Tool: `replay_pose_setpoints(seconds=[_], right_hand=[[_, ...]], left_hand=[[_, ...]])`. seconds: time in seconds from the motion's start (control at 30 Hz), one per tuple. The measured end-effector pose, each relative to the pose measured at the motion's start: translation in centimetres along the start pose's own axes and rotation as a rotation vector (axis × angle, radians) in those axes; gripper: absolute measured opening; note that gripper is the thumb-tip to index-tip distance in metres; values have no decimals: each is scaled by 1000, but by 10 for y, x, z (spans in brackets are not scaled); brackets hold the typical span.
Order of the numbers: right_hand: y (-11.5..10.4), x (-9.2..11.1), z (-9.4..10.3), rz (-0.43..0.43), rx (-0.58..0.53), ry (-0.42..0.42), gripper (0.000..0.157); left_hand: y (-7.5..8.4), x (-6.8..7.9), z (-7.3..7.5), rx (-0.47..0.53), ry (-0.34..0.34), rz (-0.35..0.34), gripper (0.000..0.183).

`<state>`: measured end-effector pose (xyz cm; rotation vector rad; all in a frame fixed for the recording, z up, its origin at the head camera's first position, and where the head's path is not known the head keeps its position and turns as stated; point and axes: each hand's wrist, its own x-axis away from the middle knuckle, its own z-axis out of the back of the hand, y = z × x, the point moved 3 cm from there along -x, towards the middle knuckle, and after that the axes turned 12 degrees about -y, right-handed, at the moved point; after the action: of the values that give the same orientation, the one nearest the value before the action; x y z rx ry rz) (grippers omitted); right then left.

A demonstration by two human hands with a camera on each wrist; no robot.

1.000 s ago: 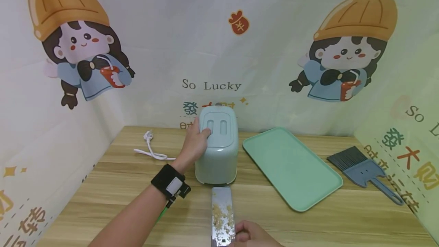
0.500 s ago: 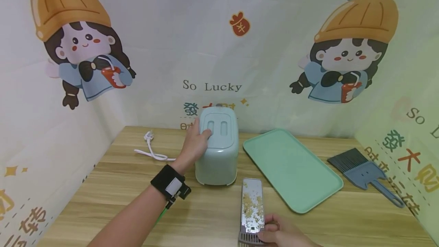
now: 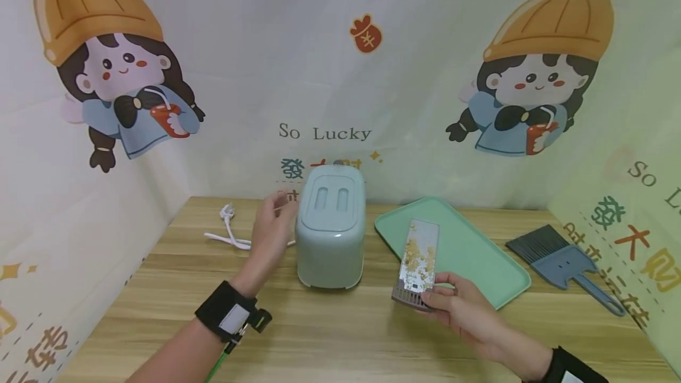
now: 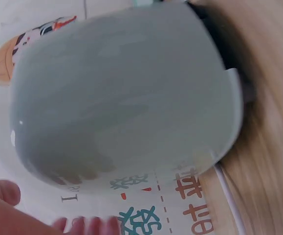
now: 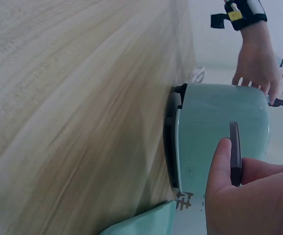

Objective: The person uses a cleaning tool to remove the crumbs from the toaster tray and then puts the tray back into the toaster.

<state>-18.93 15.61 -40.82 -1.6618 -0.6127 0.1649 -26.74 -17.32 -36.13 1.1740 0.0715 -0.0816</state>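
A pale green toaster [image 3: 331,259] with a two-slot lid stands near the middle of the table. Just off its left side is my left hand [image 3: 272,232], fingers loosely bent and holding nothing; the left wrist view shows a gap between those fingertips and the toaster wall [image 4: 126,93]. My right hand [image 3: 473,309] pinches the grey slotted end of a crumb tray [image 3: 420,259] between thumb and fingers. Yellowish crumbs lie on the tray's metal surface. It is held in the air by the near left part of a green serving tray [image 3: 479,259], seen edge-on in the right wrist view.
A blue-grey dustpan-shaped brush [image 3: 566,265] with dark bristles lies at the right of the wooden table [image 3: 340,336]. The toaster's white cord and plug [image 3: 227,214] lie at the left. A printed cloth [image 3: 415,105] hangs behind the table.
My right hand has carried the crumb tray from in front of the toaster rightward and up toward the green tray. My left hand has let go of the toaster and moved left.
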Motion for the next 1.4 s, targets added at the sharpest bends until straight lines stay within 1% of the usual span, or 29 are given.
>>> replay_pose_setpoints(seconds=[0.03, 0.1, 0.13, 0.17, 0.2, 0.23, 0.3, 0.33, 0.4, 0.43, 0.47, 0.5, 0.57, 0.67, 0.73, 0.83, 0.93, 1.1, 1.2, 1.3, 1.37, 1.4], right_hand=[[-3, -1, 0, 1, -2, 6, 52], [-9, -2, -1, 4, -5, 8, 52], [-11, -3, -1, 3, -10, 10, 51], [-14, -4, -2, 2, -18, 10, 52], [-15, -4, -3, 4, -26, 9, 51], [-17, -5, -4, 3, -30, 11, 51], [-19, -6, -6, 5, -35, 14, 50], [-19, -6, -7, 5, -35, 15, 50], [-18, -7, -9, 15, -28, 12, 49], [-18, -8, -10, 21, -26, 8, 48], [-17, -9, -12, 28, -20, 5, 48], [-15, -9, -13, 30, -14, 5, 48], [-13, -11, -16, 36, -6, 2, 48], [-7, -13, -19, 28, 18, 1, 49], [-5, -13, -20, 21, 29, -3, 50], [-3, -13, -22, 11, 38, 1, 49], [-2, -14, -23, 2, 45, 14, 49], [0, -15, -25, -1, 67, 13, 48], [-3, -13, -22, -15, 76, 0, 54], [-12, -10, -10, -41, 117, -12, 59], [-23, -7, 4, -39, 192, -4, 58], [-29, -7, 13, -28, 256, 9, 56]], left_hand=[[0, 8, 2, -18, 36, -34, 45], [-1, 25, 3, -48, 64, -88, 26], [-1, 34, 2, -58, 59, -105, 19], [-2, 43, -2, -57, 36, -116, 13], [-2, 52, -7, -49, -6, -124, 9], [-2, 59, -13, -25, -69, -117, 9], [-3, 72, -30, 62, -234, -81, 11], [-3, 77, -41, 125, -326, -55, 13], [-4, 84, -61, 255, -498, 26, 20], [-4, 85, -71, 313, -565, 74, 24], [-3, 86, -80, 356, -610, 110, 26], [-4, 85, -88, 391, -638, 143, 28], [-3, 82, -103, 439, -649, 171, 30], [-1, 78, -120, 460, -622, 168, 32], [1, 75, -128, 483, -603, 160, 31], [3, 73, -134, 506, -584, 166, 29], [3, 71, -136, 529, -578, 170, 28], [2, 71, -135, 560, -574, 168, 29], [1, 72, -134, 561, -563, 176, 28], [0, 72, -132, 549, -553, 181, 28], [-1, 73, -129, 530, -555, 177, 29], [-1, 73, -128, 523, -554, 173, 29]])
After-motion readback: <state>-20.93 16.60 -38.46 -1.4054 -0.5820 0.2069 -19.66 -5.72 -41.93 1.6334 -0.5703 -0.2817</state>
